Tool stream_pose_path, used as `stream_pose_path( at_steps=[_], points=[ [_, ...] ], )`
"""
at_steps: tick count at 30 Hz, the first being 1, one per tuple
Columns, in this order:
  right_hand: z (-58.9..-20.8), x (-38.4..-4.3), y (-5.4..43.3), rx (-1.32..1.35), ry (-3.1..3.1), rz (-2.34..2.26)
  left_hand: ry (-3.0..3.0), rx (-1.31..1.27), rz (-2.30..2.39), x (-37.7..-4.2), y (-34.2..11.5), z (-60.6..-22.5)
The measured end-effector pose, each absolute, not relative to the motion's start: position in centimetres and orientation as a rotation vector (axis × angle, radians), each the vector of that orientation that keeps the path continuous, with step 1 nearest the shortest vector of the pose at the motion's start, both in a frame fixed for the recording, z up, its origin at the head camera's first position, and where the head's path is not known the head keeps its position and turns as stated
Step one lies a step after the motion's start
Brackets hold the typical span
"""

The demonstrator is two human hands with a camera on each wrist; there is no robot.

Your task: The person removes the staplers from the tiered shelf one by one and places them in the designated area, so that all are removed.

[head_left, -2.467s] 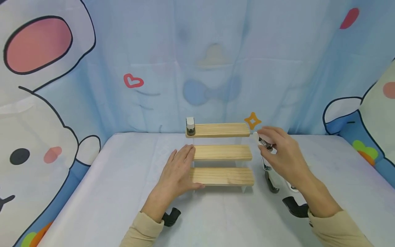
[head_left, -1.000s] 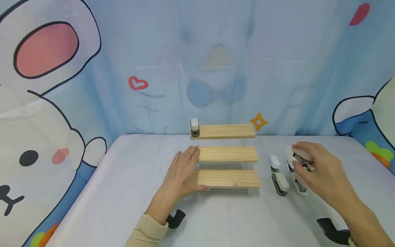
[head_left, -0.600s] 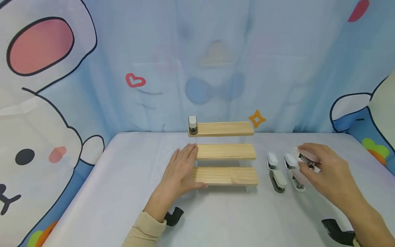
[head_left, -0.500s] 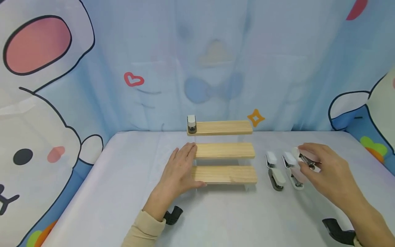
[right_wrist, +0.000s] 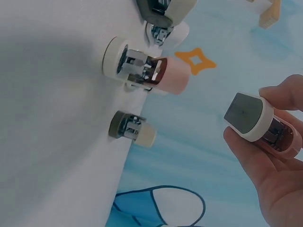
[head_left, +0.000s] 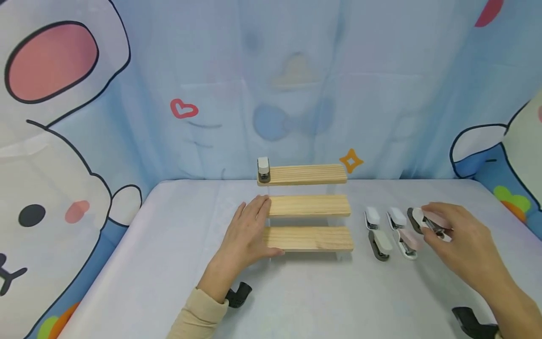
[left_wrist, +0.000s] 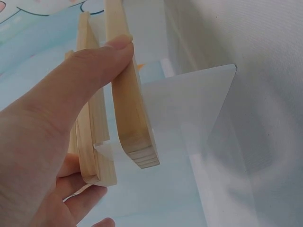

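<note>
My left hand (head_left: 245, 230) grips the left end of a three-tier wooden shelf (head_left: 311, 239). In the left wrist view, the thumb lies on the front of the lowest board (left_wrist: 135, 123) while the other fingers reach behind the board above. To the right, my right hand (head_left: 466, 235) pinches a small pink-and-white stapler (right_wrist: 282, 137) between thumb and fingers, over the table. Its grey underside faces the right wrist camera. A dark-based stapler (right_wrist: 132, 128) stands on the table, partly hidden behind the held one in the head view. Another pink-and-white stapler (head_left: 409, 243) lies just left of the hand.
On the top board's left end stands a white-topped, dark-based stapler (head_left: 264, 169). Between shelf and right hand are two white staplers (head_left: 372, 217) and a cream one with a dark base (head_left: 381, 242). A blue cartoon curtain (head_left: 296, 94) hangs behind the white-covered table (head_left: 313, 292).
My right hand has carried the pink-and-white stapler from beside the shelf to the right, past the other staplers, exposing them. It shifted slightly further right in the last half second. My left hand stays on the shelf.
</note>
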State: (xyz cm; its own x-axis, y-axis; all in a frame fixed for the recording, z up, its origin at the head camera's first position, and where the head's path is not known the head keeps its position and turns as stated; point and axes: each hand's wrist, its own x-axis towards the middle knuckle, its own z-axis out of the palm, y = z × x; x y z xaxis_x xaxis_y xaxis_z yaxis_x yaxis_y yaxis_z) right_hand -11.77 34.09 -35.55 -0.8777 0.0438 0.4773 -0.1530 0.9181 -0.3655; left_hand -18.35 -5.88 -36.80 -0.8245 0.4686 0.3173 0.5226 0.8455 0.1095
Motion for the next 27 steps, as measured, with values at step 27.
stream_pose_path(
  at_steps=[27],
  points=[
    [-37.8,-12.5,37.1,-0.163,-2.889,0.530,-2.732,-0.759,-0.317,-18.2,-5.9,-36.8]
  ],
)
